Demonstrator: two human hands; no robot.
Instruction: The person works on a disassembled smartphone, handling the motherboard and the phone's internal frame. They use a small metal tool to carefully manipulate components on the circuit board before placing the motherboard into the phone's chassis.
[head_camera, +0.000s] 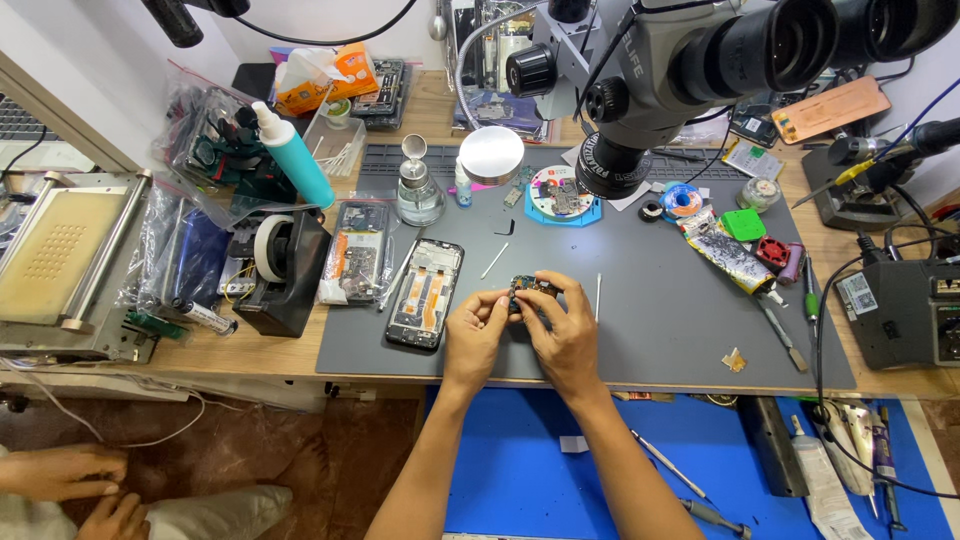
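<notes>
While both hands meet above the grey mat near the tabletop's front edge, the small circuit board (530, 290) lies crosswise, pinched between left hand (474, 335) and right hand (566, 335) fingers.

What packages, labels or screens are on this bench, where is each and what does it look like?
Tissue pack: back left, orange and white, soft.
Plastic bags: left, clear, blue contents.
Label: right, on black box, white rectangle.
Circuit board: centre, between left hand and right hand.
</notes>
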